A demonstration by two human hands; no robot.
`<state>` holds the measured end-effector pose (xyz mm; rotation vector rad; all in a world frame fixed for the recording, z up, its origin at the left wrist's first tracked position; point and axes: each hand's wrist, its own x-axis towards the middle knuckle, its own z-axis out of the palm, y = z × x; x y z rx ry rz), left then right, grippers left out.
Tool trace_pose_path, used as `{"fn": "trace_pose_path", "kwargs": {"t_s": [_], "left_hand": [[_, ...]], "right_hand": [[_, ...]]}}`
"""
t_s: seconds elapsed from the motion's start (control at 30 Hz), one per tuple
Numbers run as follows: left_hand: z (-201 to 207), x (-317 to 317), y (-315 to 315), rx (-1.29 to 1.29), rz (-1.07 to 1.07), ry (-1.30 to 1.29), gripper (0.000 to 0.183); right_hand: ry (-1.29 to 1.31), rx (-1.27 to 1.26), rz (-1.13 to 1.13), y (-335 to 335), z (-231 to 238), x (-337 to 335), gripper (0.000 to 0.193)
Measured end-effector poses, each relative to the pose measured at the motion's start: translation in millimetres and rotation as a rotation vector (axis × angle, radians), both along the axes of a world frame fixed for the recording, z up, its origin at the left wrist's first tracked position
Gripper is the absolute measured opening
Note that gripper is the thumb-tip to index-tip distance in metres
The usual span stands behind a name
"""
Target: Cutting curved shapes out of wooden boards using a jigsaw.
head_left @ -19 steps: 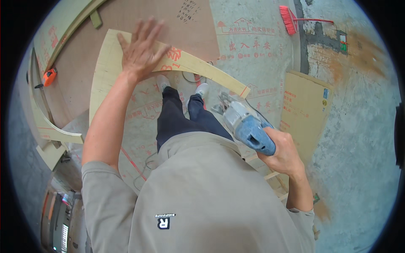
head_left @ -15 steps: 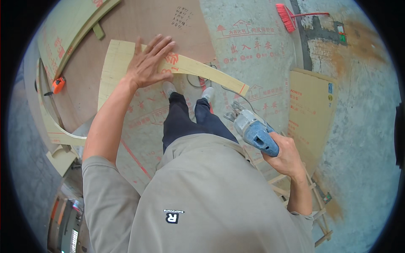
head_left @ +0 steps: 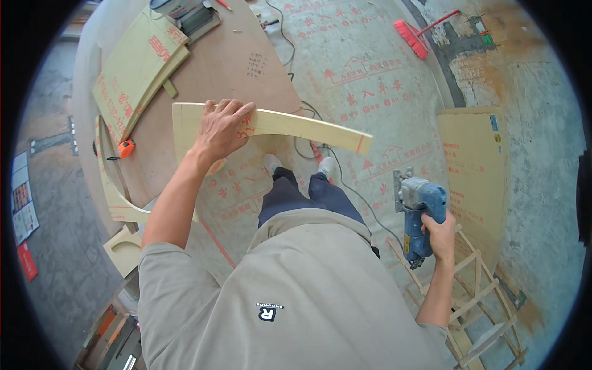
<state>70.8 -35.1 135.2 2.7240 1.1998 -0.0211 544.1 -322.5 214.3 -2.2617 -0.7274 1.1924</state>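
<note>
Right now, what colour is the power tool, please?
The power tool is blue with a grey front, best seen in the head view.

The left hand [head_left: 223, 131] hides part of the curved board [head_left: 308, 127]. The top edge crops a bucket [head_left: 174, 7]; dark handwriting [head_left: 256, 65] is too small to read.

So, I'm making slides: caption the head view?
Left hand gripping a curved board, right hand holding a blue power tool apart from it.

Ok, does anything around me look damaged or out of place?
Yes: upper right, near the red broom, rusty-brown stains and a dark grey patch mar the paler surface unevenly. The curved board in your left hand shows no obvious damage.
</note>
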Motion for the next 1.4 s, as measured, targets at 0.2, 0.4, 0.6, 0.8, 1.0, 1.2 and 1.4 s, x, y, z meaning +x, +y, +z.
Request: {"fn": "trace_pose_path", "kwargs": {"t_s": [0.2,0.4,0.6,0.8,1.0,1.2,1.4], "left_hand": [[87,4,-34,0.137,0.266,-0.092,0.069],[147,-42,-71,0.143,0.575,-0.083,0.074],[172,-112,-115,0.229,0.776,-0.137,0.076],[154,-212,-130,0.229,0.887,-0.25,0.077],[122,-342,-124,0.079,1.006,-0.459,0.078],[68,-472,-110,-0.264,1.118,-0.804,0.086],[53,-523,-105,-0.549,1.138,-1.12,0.085]], "right_hand": [[0.345,0.346,-0.106,44,37,18,0.035],[1.065,0.571,0.303,114,59,-7,0.074],[0.342,0.332,0.612,188,19,-127,0.055],[-0.204,0.506,1.027,238,-19,-257,0.075],[-0.501,0.415,1.143,285,-80,-364,0.074],[-0.628,0.189,1.133,299,-121,-429,0.077],[-0.538,0.13,1.122,296,-137,-444,0.079]]}}
